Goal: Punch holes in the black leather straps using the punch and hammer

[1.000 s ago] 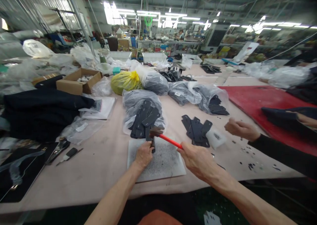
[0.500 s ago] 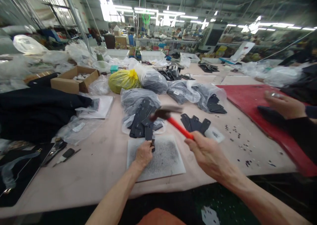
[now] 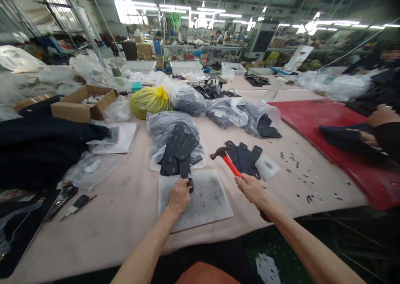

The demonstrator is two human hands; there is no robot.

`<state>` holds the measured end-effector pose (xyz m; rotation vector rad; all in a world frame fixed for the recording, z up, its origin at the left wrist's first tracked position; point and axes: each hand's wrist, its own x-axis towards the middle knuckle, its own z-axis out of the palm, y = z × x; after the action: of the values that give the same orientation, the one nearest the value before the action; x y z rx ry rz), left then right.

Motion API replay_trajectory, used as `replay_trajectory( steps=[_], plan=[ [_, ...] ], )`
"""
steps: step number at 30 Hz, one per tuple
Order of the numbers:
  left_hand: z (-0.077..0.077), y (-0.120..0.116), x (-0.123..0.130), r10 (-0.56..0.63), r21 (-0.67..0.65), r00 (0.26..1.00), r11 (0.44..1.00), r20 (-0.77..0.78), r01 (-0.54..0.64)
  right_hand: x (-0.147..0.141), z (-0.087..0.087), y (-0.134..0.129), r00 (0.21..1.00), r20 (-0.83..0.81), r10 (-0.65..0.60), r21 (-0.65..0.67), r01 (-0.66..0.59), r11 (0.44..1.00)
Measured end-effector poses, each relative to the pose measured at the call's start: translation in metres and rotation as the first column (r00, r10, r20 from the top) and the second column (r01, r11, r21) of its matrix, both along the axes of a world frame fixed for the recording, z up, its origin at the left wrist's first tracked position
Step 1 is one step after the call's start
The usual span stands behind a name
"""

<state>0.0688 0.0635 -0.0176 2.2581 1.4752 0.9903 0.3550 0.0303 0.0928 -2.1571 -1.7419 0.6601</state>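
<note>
Head view: at lower centre, the left hand [image 3: 179,197] pinches a small dark punch [image 3: 190,183] between its fingers above the speckled board [image 3: 212,198]; right of it, the right hand's fingers wrap the red-handled hammer [image 3: 231,166], its head raised near the frame's middle. An off-centre blow could glance off the punch onto the fingertips or skew the mark.

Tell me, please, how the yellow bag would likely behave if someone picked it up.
The yellow bag would probably flex, as its thin plastic is creased. Its rounded bulge might sag or roll slightly. The gathered top may offer grip.
</note>
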Motion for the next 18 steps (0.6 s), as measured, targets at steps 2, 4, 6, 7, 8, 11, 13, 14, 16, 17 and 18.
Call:
replay_trajectory(
  steps=[2, 4, 6, 7, 8, 11, 13, 14, 16, 17, 18],
  plan=[
    [-0.001, 0.001, 0.000, -0.003, -0.017, 1.000, 1.000, 0.003, 0.003, 0.001, -0.023, 0.014, 0.998, -0.004, -0.065, -0.069, 0.065, 0.996],
    [-0.002, 0.001, -0.001, -0.005, -0.036, 1.000, 0.999, 0.003, 0.005, -0.008, -0.038, 0.025, 0.995, 0.026, -0.097, -0.052, 0.098, 0.994],
    [-0.002, 0.002, -0.001, -0.003, -0.050, 1.000, 0.999, -0.004, 0.003, -0.026, -0.044, 0.031, 0.997, 0.067, -0.038, 0.068, 0.033, 0.997],
    [-0.002, 0.002, -0.002, -0.001, -0.057, 1.000, 0.998, -0.008, 0.001, -0.040, -0.046, 0.032, 0.996, 0.088, 0.034, 0.140, -0.046, 0.989],
    [-0.002, 0.002, -0.002, 0.000, -0.064, 1.000, 0.998, -0.009, -0.001, -0.054, -0.046, 0.033, 0.986, 0.106, 0.128, 0.207, -0.148, 0.967],
    [-0.001, 0.002, 0.000, -0.006, -0.093, 1.000, 0.996, 0.009, 0.006, -0.101, -0.053, 0.033, 0.919, 0.100, 0.381, 0.295, -0.393, 0.871],
    [0.000, 0.002, 0.001, -0.014, -0.130, 0.999, 0.991, 0.042, 0.019, -0.123, -0.062, 0.033, 0.906, 0.071, 0.418, 0.300, -0.419, 0.857],
    [0.000, 0.003, 0.001, 0.005, -0.154, 0.998, 0.988, 0.068, 0.006, -0.130, -0.067, 0.033, 0.909, 0.062, 0.413, 0.302, -0.411, 0.860],
    [0.002, 0.007, -0.001, 0.125, -0.210, 0.982, 0.973, 0.141, -0.094, -0.136, -0.076, 0.034, 0.916, 0.047, 0.399, 0.310, -0.393, 0.866],
    [0.003, 0.009, -0.003, 0.205, -0.233, 0.960, 0.960, 0.192, -0.158, -0.135, -0.080, 0.035, 0.916, 0.038, 0.399, 0.311, -0.391, 0.866],
    [0.005, 0.012, -0.006, 0.289, -0.250, 0.926, 0.941, 0.243, -0.228, -0.133, -0.082, 0.036, 0.915, 0.028, 0.402, 0.308, -0.391, 0.867]
  ],
)
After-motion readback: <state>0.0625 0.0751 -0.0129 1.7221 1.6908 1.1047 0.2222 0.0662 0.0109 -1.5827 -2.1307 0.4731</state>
